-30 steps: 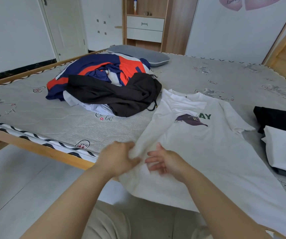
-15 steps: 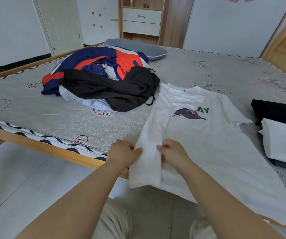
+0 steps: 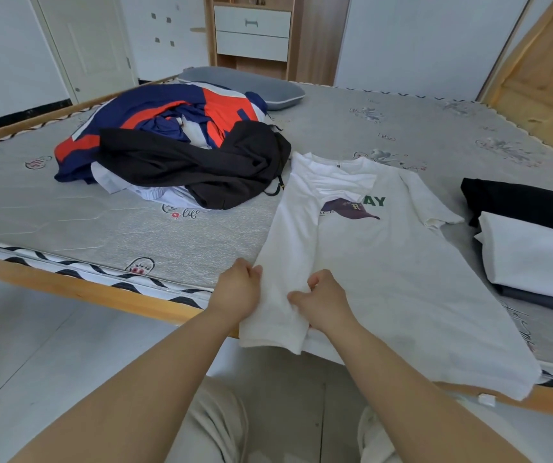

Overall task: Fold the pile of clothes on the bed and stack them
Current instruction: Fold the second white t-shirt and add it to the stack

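While the head view is showing both hands pinching the white T-shirt [image 3: 398,272] at six o'clock, left hand [image 3: 236,292] and right hand [image 3: 326,304] are clenching its folded-over left panel; the hem is overhanging the bed [image 3: 402,128] edge, so it could slide off. Unfolded pile [image 3: 175,145] is lying at ten o'clock, folded stack [image 3: 535,248] at three; no containers are showing.

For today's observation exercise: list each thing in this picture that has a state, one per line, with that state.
White T-shirt: spread flat, left side folded inward.
Left hand: grips the folded edge.
Right hand: grips the fold.
Pile of clothes: unfolded, heaped.
Folded stack: folded, white on black.
Drawers: closed.
Door: closed.
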